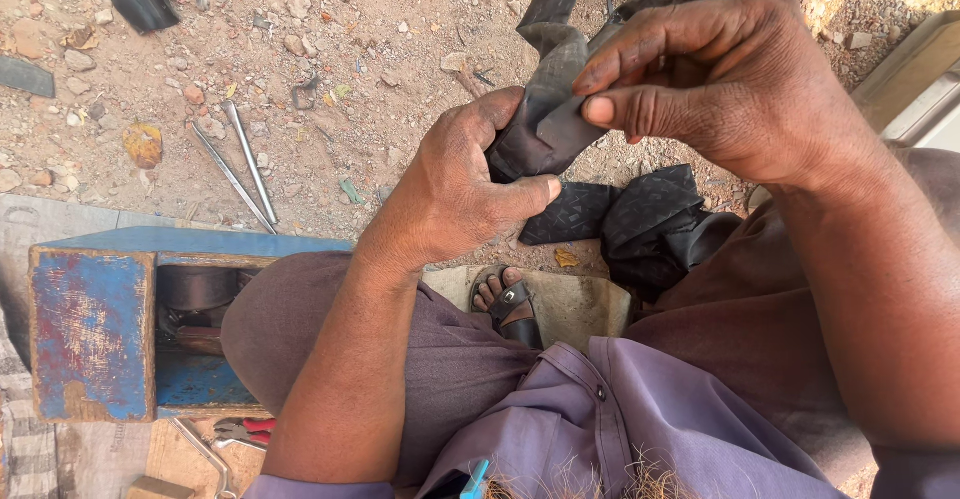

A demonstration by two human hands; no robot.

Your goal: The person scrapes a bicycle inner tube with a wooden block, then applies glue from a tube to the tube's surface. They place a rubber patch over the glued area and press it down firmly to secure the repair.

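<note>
Black rubber inner tube (545, 124), folded and limp, was held up between both of the person's hands, above their lap and over the dusty ground. Left hand (460, 194) was clenched around the lower fold of the tube, thumb lying flat across the front, fingers curled behind it. Right hand (720, 84) sat just above and to the right of that fold, its thumb and forefinger pinching the upper edge of the rubber, the other fingers bent loosely over it. From the hands the tube ran upward and away, out of the top of the view. Just below the tube, more black rubber (640, 219) lay crumpled on the ground by the person's right knee. Directly under the tube, a foot in a dark sandal (512, 309) rested on a pale flat piece. Well to the left of the tube stood a worn blue wooden box (95, 334), open on one side. Up and left of the tube, two slim metal rods (245, 164) lay on the gravelly dirt (330, 49). Purple clothing covered the lap below.
</note>
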